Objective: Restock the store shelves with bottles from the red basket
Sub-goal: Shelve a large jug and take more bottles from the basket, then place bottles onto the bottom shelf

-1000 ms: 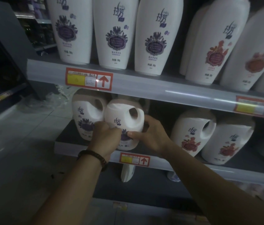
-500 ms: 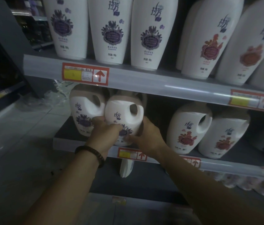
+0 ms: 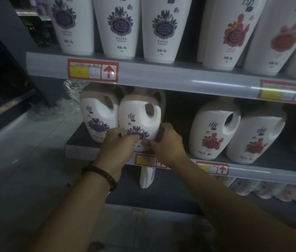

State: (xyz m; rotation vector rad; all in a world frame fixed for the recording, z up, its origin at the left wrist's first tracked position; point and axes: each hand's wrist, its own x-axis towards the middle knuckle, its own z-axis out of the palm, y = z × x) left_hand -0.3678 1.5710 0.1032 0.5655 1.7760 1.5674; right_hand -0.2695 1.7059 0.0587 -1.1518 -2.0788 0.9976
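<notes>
Middle shelf (image 3: pixel 81 142), grey, left end: two white plastic jugs with moulded handle holes and purple flower labels stand side by side, touching.

The right-hand purple-label jug (image 3: pixel 140 122) is upright at the shelf's front edge and held from both sides. Its base is hidden behind the hands, so I cannot tell if it sits fully on the shelf.

Left hand (image 3: pixel 118 144): fingers curled round the jug's lower left, thumb across the label. A dark beaded bracelet (image 3: pixel 101 174) is on that wrist.

Right hand (image 3: pixel 165 142): fingers wrapped round the jug's lower right side, thumb on the front near the left thumb. Both hands are gripping the jug.

The left-hand purple-label jug (image 3: pixel 98 115) stands untouched. Another jug top shows behind the pair.

Further right on the same shelf, past a gap: two white handled jugs with red flower labels (image 3: pixel 214 131), close together.

Upper shelf (image 3: pixel 161 75): a row of tall white tapered bottles with purple labels (image 3: pixel 120 26) on the left, tall white bottles with red flower labels (image 3: pixel 230 33) on the right. A red-and-yellow price tag with an up arrow (image 3: pixel 92 70) is on its rail.

All containers are opaque, so fill level is not visible.

Below: one small white bottle (image 3: pixel 146 177) under the held jug, and pale wrapped packs (image 3: pixel 270 190) to the right, blurred
</notes>
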